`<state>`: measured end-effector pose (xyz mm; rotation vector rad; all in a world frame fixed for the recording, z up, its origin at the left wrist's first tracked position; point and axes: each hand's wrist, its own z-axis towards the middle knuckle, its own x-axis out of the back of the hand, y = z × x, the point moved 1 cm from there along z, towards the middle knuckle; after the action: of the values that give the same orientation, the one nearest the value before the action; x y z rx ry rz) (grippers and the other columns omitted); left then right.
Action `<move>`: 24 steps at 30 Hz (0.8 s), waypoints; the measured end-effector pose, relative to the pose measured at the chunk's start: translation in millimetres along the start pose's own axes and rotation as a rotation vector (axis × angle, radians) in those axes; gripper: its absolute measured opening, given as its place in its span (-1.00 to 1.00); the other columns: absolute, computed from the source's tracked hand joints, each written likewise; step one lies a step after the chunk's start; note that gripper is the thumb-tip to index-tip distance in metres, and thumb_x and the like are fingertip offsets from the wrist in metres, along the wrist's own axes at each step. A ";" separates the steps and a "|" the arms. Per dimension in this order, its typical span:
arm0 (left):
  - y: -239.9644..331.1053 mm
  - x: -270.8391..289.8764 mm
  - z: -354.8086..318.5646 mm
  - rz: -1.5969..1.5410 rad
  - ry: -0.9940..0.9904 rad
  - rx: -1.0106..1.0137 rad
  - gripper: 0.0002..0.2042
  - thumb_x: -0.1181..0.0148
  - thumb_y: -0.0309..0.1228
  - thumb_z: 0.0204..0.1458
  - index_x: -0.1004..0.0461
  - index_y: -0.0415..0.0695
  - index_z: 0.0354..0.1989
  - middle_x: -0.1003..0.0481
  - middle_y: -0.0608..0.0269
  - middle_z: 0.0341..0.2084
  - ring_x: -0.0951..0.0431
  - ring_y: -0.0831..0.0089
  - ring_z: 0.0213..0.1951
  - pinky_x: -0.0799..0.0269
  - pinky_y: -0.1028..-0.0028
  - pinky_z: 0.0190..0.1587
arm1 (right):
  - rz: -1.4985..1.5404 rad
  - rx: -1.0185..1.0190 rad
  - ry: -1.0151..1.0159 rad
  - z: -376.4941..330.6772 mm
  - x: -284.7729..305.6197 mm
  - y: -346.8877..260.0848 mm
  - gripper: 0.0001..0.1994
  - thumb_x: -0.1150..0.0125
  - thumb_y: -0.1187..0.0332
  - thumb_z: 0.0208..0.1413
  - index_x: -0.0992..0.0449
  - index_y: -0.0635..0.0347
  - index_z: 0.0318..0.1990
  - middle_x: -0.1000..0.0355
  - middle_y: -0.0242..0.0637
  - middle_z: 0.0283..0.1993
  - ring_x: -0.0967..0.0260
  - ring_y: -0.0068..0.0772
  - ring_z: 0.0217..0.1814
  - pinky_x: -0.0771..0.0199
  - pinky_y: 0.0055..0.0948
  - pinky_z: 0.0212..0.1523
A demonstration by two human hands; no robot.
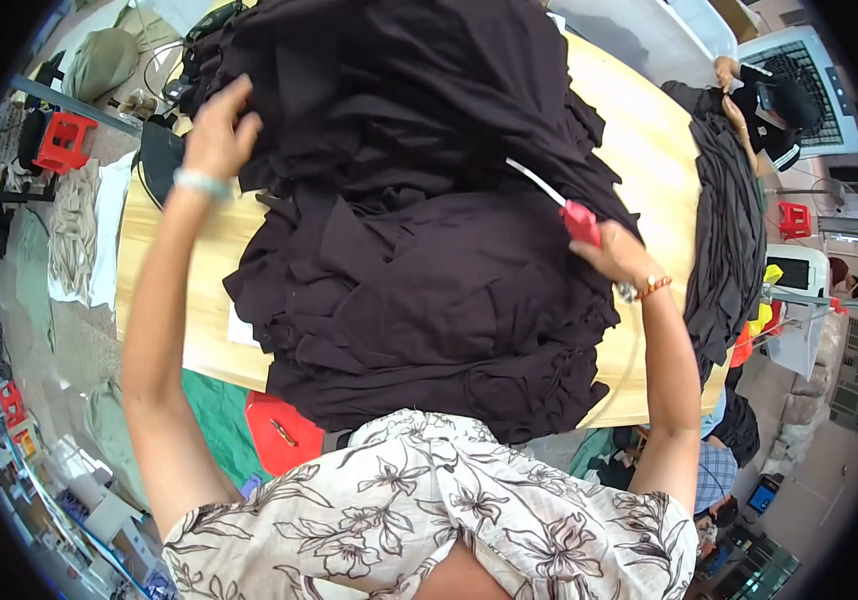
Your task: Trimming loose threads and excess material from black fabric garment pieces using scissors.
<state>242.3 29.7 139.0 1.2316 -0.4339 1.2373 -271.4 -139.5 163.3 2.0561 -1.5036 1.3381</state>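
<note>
A tall heap of dark, nearly black garments [419, 270] covers the middle of the table, with an upper pile of the same cloth [399, 80] lying behind it. My left hand [221, 135], slightly blurred, is at the far left edge of the upper pile. Its fingers are apart and it holds nothing. In my right hand [617, 258] is a pink air blow gun [579, 220]; its thin pale nozzle points up and left over the fold between the piles. A pale hose [637, 350] runs down from that hand across the table.
The light wood table [649, 130] has curved-looking edges. At its right end another dark cloth bundle [729, 220] lies under a co-worker's hands [734, 100]. A red stool [284, 435] stands below the front edge, with a small tool on it. Pale cloth [79, 235] hangs at left.
</note>
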 end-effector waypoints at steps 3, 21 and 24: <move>44.4 -27.8 -106.2 -0.338 -0.251 0.185 -0.62 -0.33 -0.42 -0.05 -0.51 -0.23 -0.01 -0.54 0.10 -0.31 -0.54 0.34 -0.33 -0.48 0.45 -0.22 | 0.084 0.040 0.008 -19.6 -27.5 9.2 -0.64 -0.26 0.16 0.08 -0.47 0.40 -0.34 -0.43 0.21 -0.43 -0.41 0.27 -0.30 -0.39 -0.09 -0.21; 53.1 -135.4 -7.7 0.085 0.021 0.111 -0.61 -0.09 -0.49 -0.12 -0.52 -0.13 -0.03 -0.53 0.01 -0.10 -0.51 0.05 -0.04 -0.43 0.17 0.02 | 0.147 0.209 0.050 3.0 114.7 0.6 -0.69 -0.24 0.10 0.02 -0.51 0.18 -0.28 -0.50 -0.24 -0.45 -0.42 -0.38 -0.42 -0.44 -0.29 -0.28; 31.0 -85.8 19.9 -0.022 0.018 -0.035 -0.70 -0.05 -0.58 -0.18 -0.54 -0.21 -0.20 -0.53 -0.04 -0.23 -0.51 0.01 -0.11 -0.41 0.20 -0.01 | 0.160 0.038 0.242 -0.8 142.2 10.2 -0.63 -0.25 0.13 0.02 -0.50 0.28 -0.18 -0.56 -0.11 -0.40 -0.54 -0.10 -0.26 -0.49 -0.24 -0.20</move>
<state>192.1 -32.5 90.7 1.1917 -0.4261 1.2169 -275.1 -230.5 273.1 1.7489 -1.5705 1.6214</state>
